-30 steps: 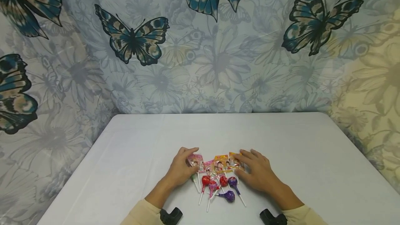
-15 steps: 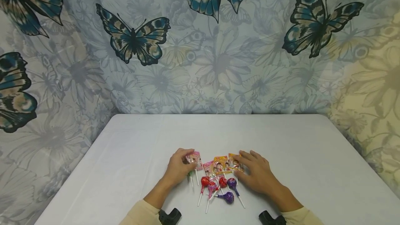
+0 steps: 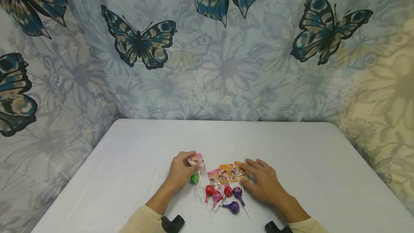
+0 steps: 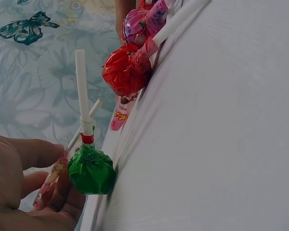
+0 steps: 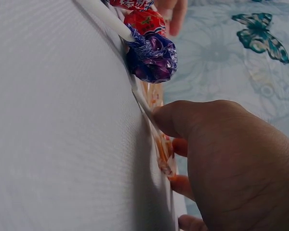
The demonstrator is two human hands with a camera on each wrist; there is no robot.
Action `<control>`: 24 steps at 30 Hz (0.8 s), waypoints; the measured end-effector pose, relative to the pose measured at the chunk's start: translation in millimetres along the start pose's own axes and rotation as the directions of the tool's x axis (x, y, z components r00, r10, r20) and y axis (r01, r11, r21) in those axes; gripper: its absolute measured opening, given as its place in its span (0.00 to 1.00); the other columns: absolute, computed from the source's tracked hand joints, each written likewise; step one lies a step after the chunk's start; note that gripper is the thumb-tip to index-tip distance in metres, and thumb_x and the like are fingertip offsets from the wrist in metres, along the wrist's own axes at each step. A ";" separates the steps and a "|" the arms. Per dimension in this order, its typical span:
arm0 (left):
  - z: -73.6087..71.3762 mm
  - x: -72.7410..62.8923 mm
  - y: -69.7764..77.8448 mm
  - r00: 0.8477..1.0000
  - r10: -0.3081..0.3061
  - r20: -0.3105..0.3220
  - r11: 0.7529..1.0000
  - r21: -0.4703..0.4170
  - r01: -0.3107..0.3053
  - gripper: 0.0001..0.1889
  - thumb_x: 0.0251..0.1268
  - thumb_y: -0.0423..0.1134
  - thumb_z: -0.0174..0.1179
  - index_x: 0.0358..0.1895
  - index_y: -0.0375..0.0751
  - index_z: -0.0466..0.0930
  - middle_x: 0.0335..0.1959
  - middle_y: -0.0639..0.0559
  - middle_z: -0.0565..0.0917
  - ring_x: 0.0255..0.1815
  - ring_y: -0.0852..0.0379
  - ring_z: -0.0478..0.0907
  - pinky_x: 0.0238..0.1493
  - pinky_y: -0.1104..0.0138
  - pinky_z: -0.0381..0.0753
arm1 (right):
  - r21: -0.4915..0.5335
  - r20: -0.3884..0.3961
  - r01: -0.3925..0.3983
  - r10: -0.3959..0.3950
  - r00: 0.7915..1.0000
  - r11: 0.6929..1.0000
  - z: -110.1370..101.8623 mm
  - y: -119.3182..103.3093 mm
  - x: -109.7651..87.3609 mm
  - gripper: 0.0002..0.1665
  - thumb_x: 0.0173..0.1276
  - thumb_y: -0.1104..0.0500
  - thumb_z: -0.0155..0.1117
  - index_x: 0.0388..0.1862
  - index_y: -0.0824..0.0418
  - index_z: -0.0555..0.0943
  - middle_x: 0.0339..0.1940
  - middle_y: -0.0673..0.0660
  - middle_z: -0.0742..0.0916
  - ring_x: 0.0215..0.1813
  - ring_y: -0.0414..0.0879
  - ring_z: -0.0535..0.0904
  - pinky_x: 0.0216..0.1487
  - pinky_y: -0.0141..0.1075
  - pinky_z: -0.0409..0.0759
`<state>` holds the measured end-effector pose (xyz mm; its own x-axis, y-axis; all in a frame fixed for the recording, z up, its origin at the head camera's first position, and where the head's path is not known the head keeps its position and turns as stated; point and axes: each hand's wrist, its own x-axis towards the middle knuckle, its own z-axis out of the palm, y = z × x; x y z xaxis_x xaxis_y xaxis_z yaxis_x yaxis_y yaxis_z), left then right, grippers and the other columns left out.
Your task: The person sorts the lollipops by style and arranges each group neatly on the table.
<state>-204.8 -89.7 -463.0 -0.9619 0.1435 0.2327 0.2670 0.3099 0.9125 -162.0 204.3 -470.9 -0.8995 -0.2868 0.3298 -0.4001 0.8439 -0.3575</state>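
My left hand (image 3: 181, 172) pinches a flat lollipop in a pink printed wrapper (image 3: 197, 161), its white stick pointing toward me. Close by that hand lies a round green lollipop (image 4: 92, 172). My right hand (image 3: 263, 182) rests by the rightmost flat lollipop in an orange wrapper (image 3: 240, 170), fingers spread over its edge and thumb (image 5: 171, 119) near its stick. Another orange-wrapped flat lollipop (image 3: 226, 172) and a pink-wrapped one (image 3: 214, 177) lie between the hands. Nearer me are round lollipops: red (image 3: 209, 190), pink (image 3: 217, 195), and purple (image 3: 237, 192).
All the candy lies on a white table (image 3: 145, 143) with a butterfly-patterned cloth (image 3: 226, 82) behind it. A second purple lollipop (image 3: 233, 207) lies sideways at the front of the group. Black wrist devices (image 3: 173, 223) sit at both sleeves.
My left hand has shifted left and slightly away with the pink-wrapped lollipop, separating it from the group. The green lollipop has moved left and now shows fully. My right hand stays nearly still.
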 end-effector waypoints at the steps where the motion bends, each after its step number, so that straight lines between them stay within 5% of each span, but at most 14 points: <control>1: -0.4 1.4 1.1 1.000 0.003 -0.004 1.000 -0.001 -0.003 0.25 0.54 0.25 0.68 0.58 0.25 0.75 0.43 0.43 0.75 0.42 0.50 0.77 0.43 0.70 0.78 | 0.002 -0.001 0.001 -0.001 1.000 1.000 0.0 -0.3 -0.2 0.29 0.59 0.47 0.69 0.59 0.55 0.81 0.62 0.61 0.78 0.63 0.71 0.66 0.54 0.70 0.60; 19: -16.2 56.9 12.5 0.999 -0.049 0.003 0.997 0.060 0.049 0.24 0.55 0.24 0.66 0.58 0.29 0.77 0.52 0.38 0.77 0.39 0.53 0.75 0.35 0.67 0.77 | 0.014 0.004 0.002 -0.002 1.000 1.000 0.6 -2.4 -0.6 0.29 0.59 0.46 0.69 0.59 0.54 0.81 0.62 0.60 0.78 0.64 0.70 0.66 0.54 0.70 0.60; 24: -19.7 75.6 12.8 0.997 -0.068 -0.039 0.993 0.090 0.071 0.24 0.56 0.23 0.64 0.58 0.30 0.77 0.56 0.40 0.78 0.36 0.55 0.71 0.35 0.67 0.72 | 0.006 0.014 -0.010 0.010 1.000 1.000 0.1 -2.2 0.3 0.29 0.60 0.47 0.69 0.59 0.55 0.81 0.62 0.61 0.78 0.64 0.70 0.65 0.55 0.70 0.60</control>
<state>-275.3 -93.4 -427.2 -0.9793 0.0852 0.1835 0.2023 0.4031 0.8925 -161.4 202.3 -470.2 -0.9058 -0.2847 0.3138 -0.3920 0.8441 -0.3658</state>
